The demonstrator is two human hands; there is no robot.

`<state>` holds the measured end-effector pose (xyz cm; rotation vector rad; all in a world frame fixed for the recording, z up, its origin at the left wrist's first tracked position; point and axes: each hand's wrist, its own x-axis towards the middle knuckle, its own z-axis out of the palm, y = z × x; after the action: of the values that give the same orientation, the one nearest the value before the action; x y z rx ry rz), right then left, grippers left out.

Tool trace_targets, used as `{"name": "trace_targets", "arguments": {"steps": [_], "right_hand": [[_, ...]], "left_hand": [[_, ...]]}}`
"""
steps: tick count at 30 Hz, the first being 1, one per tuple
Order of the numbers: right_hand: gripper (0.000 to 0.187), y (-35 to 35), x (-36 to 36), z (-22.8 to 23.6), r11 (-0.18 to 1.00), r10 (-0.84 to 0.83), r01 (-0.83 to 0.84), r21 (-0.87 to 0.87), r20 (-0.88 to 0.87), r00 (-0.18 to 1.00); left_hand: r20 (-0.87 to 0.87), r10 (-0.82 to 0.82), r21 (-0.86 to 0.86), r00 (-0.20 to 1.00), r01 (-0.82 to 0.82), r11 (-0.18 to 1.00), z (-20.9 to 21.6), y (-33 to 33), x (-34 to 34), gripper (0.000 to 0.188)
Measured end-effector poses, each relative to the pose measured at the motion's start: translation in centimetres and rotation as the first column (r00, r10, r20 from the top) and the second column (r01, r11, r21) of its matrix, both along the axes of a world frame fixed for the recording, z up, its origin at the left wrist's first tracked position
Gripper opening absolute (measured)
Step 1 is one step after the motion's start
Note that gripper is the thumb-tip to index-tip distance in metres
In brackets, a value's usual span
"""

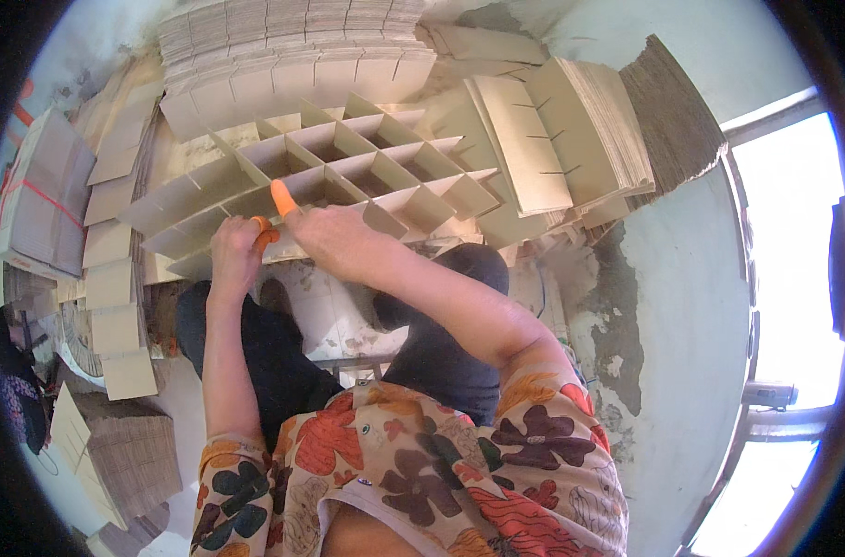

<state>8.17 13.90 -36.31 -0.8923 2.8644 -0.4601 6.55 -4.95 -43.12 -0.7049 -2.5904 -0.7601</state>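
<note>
A grid of slotted cardboard dividers (404, 204) stands on the work surface in front of me, its crossed strips forming open square cells. The left part has long strips (186, 200) without cross pieces between them. My left hand (235, 252) is closed at the grid's near edge, its orange-covered fingertips pinching a strip there. Just to its right, my right hand (334, 239) grips the near side of the grid, one orange-covered finger laid up over a strip. The fingers behind the cardboard are partly hidden.
Stacked slotted cardboard strips (302, 74) rise at the back. More cardboard stacks (589, 130) stand to the right, and overlapping pieces (116, 232) hang down at the left. A white box with red strapping (46, 195) sits far left. Another stack (135, 459) is lower left.
</note>
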Motion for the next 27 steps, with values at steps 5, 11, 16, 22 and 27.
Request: {"name": "trace_targets", "arguments": {"steps": [5, 11, 16, 22, 27], "right_hand": [[0.063, 1.4, -1.3, 1.1, 0.999, -0.045, 0.044, -0.023, -0.060, 0.997], [0.063, 1.3, 0.4, -3.8, 0.992, -0.116, 0.121, -0.024, 0.156, 0.981], [0.048, 5.7, 0.9, -0.8, 0.919, -0.388, 0.351, -0.179, -0.249, 0.888], [0.050, 23.0, 2.7, -1.9, 0.595, -0.608, 0.803, -0.034, -0.673, 0.421], [0.045, 26.2, 3.5, -3.0, 0.413, -0.771, 0.865, 0.285, -0.397, 0.499]], "left_hand": [[0.072, -0.045, 0.048, 0.996, 0.041, 0.998, -0.3, -0.8, 0.0, 0.014], [0.041, -0.036, 0.071, 0.999, 0.033, 0.997, -0.5, -0.4, -0.3, 0.014], [0.079, -0.031, 0.148, 0.996, 0.019, 0.989, 0.2, -0.7, 0.4, 0.015], [0.025, -0.020, 0.164, 0.999, 0.015, 0.986, 1.3, -0.2, 0.6, 0.020], [0.030, 0.000, 0.126, 1.000, -0.004, 0.992, 1.2, -0.1, 0.5, 0.021]]}}
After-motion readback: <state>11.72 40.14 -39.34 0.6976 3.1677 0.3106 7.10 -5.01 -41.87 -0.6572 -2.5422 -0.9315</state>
